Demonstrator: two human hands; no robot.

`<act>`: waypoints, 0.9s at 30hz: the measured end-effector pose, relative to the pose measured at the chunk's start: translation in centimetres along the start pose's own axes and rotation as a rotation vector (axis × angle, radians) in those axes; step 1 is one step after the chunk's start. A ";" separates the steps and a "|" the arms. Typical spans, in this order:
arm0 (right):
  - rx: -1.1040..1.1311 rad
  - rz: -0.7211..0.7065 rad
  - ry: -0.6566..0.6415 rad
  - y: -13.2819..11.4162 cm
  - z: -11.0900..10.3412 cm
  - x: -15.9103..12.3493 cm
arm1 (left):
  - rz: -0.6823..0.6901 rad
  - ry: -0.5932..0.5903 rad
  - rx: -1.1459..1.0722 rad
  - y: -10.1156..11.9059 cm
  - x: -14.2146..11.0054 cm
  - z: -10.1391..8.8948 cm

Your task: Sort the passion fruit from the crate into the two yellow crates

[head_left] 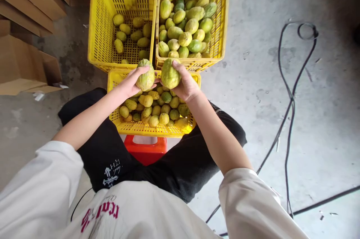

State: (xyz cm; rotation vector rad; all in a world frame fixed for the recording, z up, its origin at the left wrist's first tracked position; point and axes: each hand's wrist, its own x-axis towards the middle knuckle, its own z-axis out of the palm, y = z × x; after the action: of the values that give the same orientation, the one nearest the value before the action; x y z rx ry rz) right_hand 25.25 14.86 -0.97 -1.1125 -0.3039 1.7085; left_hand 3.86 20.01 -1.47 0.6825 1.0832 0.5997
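Observation:
Both hands are raised over the nearest yellow crate (152, 131), which holds many yellow and green oval fruits (153, 121). In my left hand (132, 81) is a bumpy yellow-green fruit (145, 76), with the thumb across its upper side. My right hand (186, 83) grips another bumpy green-yellow fruit (170, 75) of about the same size, thumb on top. The two fruits are side by side, a small gap apart. The exact kind of fruit I cannot tell.
Beyond stand a left yellow crate (94, 25) with several fruits on its bottom and a right yellow crate (222, 33) heaped higher. Cardboard boxes (22, 63) lie at the left. A red stool (146, 153) shows between my knees. Black cable (292, 100) loops over the floor.

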 end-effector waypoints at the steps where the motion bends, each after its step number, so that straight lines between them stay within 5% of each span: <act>1: -0.015 0.018 -0.002 0.1 0.0 0.0 | -0.012 -0.001 0.013 0.1 0.0 0.0; 11: -0.022 0.136 -0.016 -1.1 0.6 -0.9 | -0.053 0.020 -0.054 1.1 0.2 1.1; 18: 0.068 0.080 0.111 -1.4 0.3 -0.4 | -0.029 -0.034 -0.182 2.3 -1.2 2.0; 27: 0.020 0.121 0.021 -0.5 1.9 -1.4 | 0.012 -0.013 -0.094 1.3 -1.3 1.7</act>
State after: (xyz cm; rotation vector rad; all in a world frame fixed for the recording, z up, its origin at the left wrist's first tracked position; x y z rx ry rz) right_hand 24.12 14.45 1.16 -1.1535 -0.2094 1.8012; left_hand 4.80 19.58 0.77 0.6102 1.0325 0.6512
